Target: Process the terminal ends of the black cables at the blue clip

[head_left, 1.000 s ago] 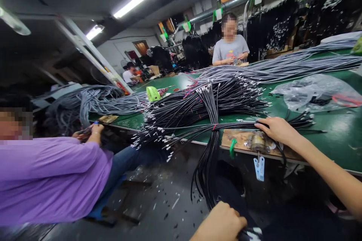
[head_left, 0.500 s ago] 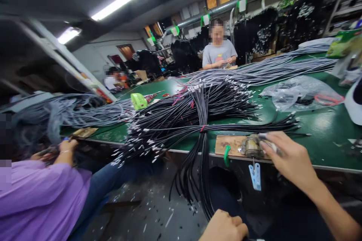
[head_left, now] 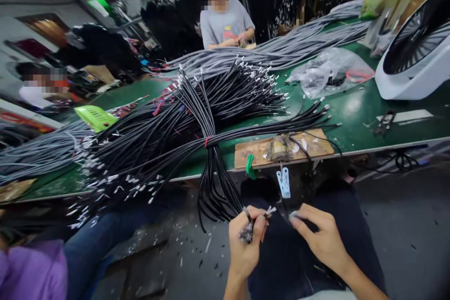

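Note:
Over my lap, my left hand (head_left: 246, 239) is closed around the ends of the hanging black cables (head_left: 221, 183), with pale tips poking out past the thumb. Just to its right, my right hand (head_left: 318, 234) pinches something small and greyish at its fingertips, too small to name. A red tie (head_left: 208, 141) binds the black cables at the table edge. Above my hands, a small motor-like device (head_left: 280, 149) sits on a wooden board (head_left: 319, 143), with a blue clip (head_left: 284, 182) hanging below it and a green clamp (head_left: 250, 166) on the board's left part.
Piles of black cables (head_left: 140, 145) and grey cables (head_left: 281, 49) lie on the green table (head_left: 355, 126). A plastic bag (head_left: 330, 72) and a white fan (head_left: 401, 70) stand right. A person in grey (head_left: 225, 21) is across the table; another in purple (head_left: 35, 272) sits left.
My right hand has left the device and come down over my lap. My left hand has risen into fuller view with cable ends. The view has shifted right and downward.

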`<action>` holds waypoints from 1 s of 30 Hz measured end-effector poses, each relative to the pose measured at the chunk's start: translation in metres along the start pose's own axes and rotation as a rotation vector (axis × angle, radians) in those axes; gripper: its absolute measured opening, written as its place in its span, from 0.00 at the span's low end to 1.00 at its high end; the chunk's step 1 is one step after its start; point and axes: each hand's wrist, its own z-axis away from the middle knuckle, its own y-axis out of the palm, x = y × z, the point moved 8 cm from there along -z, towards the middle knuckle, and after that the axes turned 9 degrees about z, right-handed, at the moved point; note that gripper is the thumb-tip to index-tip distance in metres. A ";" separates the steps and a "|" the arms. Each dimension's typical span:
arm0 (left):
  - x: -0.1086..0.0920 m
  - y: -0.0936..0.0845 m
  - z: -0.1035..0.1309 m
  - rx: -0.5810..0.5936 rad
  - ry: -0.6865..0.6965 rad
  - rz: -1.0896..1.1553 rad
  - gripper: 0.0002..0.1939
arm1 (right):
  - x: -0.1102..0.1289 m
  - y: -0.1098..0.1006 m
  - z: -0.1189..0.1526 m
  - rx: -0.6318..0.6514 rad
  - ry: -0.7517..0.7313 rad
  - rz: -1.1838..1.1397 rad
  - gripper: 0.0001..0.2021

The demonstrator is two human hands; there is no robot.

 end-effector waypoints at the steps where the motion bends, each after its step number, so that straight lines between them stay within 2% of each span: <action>1: -0.005 0.003 -0.001 0.049 0.008 -0.037 0.10 | 0.004 0.007 -0.003 0.036 0.009 -0.024 0.04; 3: -0.013 0.008 -0.001 0.111 0.043 -0.109 0.09 | 0.009 0.018 -0.009 0.097 0.029 -0.085 0.06; 7: -0.020 0.012 0.001 0.159 0.111 -0.191 0.09 | 0.015 0.028 -0.016 0.136 0.049 -0.225 0.16; 9: -0.020 0.015 0.001 0.182 0.127 -0.221 0.09 | 0.015 0.029 -0.017 0.115 0.031 -0.306 0.13; 11: -0.019 0.018 0.000 0.201 0.131 -0.244 0.09 | 0.012 0.027 -0.017 0.052 0.019 -0.387 0.05; 13: -0.019 0.021 -0.003 0.216 0.140 -0.241 0.08 | 0.002 0.031 -0.017 0.029 0.078 -0.525 0.03; 15: -0.020 0.024 -0.006 0.222 0.160 -0.197 0.06 | -0.014 0.048 -0.016 0.123 0.242 -0.769 0.09; 18: -0.022 0.026 -0.009 0.181 0.188 -0.092 0.04 | -0.031 0.067 -0.018 0.263 0.467 -1.053 0.15; 20: -0.023 0.024 -0.010 0.116 0.203 -0.021 0.06 | -0.039 0.065 -0.029 0.237 0.538 -1.087 0.16; 22: -0.024 0.022 -0.012 0.054 0.219 0.036 0.09 | -0.041 0.059 -0.043 0.198 0.566 -1.092 0.18; 25: -0.023 0.023 -0.015 0.003 0.225 0.067 0.10 | -0.033 0.056 -0.062 0.215 0.569 -1.097 0.23; 30: -0.021 0.028 -0.023 -0.052 0.209 0.052 0.09 | -0.025 0.064 -0.069 0.188 0.611 -1.175 0.20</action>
